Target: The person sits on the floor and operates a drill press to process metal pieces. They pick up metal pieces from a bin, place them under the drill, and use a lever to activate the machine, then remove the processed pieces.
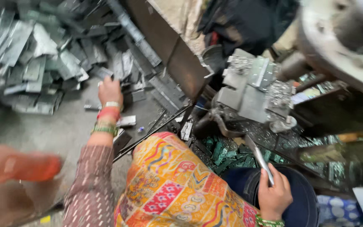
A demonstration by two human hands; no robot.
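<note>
A grey press tool block [253, 90], littered with bright swarf, sits at centre right. Green-tinted metal offcuts [225, 153] lie scattered below it, toward six o'clock. A large blurred flywheel [341, 38] occupies two o'clock. A blurred orange-red bottle [17, 168] lies at eight o'clock on the grey concrete floor [59, 130]. A dark steel beam [169, 46] runs diagonally at twelve o'clock.

We've got our left hand [109, 90] out at the heap of flat grey metal strips [34, 54], right hand [274, 194] gripping 1 thin grey metal strip [260, 159] by the grey metal press [253, 90].
</note>
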